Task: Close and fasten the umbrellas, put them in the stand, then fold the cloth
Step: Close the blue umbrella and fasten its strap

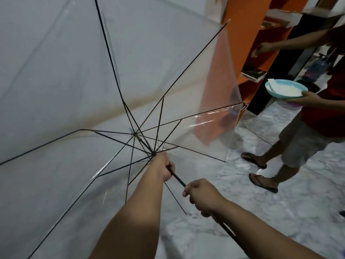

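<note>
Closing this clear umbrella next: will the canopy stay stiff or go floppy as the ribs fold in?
Likely floppy: the canopy is thin clear film, already wrinkled and slack near its right edge. The ribs look thin, so they may flex. Probably light, since both hands, left and right, hold it up by the shaft alone.

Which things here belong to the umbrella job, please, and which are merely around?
Job: clear umbrella, open; left hand and right hand gripping its black shaft.
Around: orange shelf, book, bystander's blue plate.
</note>
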